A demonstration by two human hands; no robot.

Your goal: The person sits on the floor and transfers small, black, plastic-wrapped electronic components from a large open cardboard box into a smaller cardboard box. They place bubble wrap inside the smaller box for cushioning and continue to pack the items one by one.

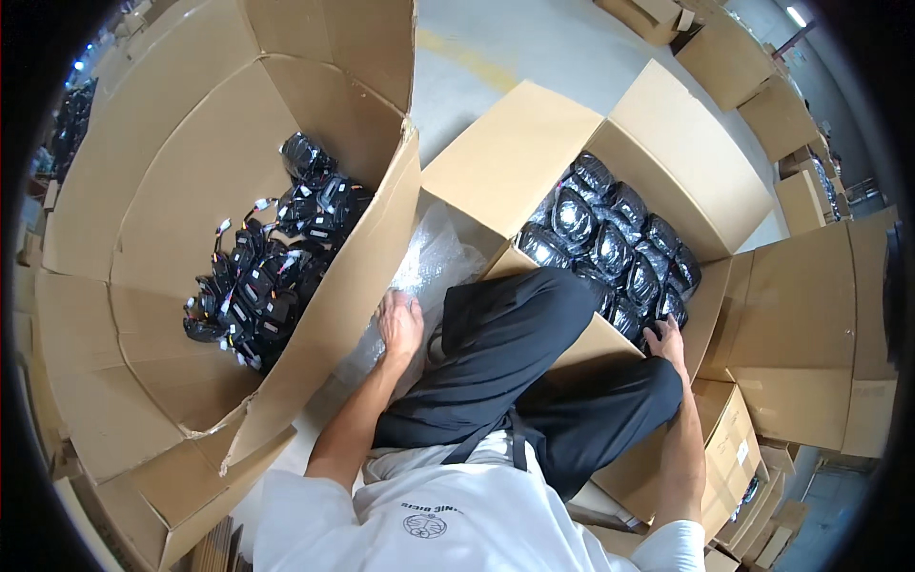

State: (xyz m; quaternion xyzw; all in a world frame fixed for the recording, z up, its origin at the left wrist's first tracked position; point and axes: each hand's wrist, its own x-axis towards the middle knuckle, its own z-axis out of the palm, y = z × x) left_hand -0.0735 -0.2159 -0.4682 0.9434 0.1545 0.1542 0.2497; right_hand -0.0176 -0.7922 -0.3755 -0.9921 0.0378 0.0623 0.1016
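Right hand (667, 340), fingers apart, reaches a bagged part (664, 307): grip one only; left hand (400, 324) lies flat on plastic wrap (434, 262).

White short-sleeved t-shirt (448, 524), small dark round emblem with a short line of print on the chest. Black loose trousers (534, 372), a thin black strap or drawstring hanging at the waist. Forearms bare, both hands, left hand (400, 324) and right hand (667, 338), without gloves, watch or rings visible.
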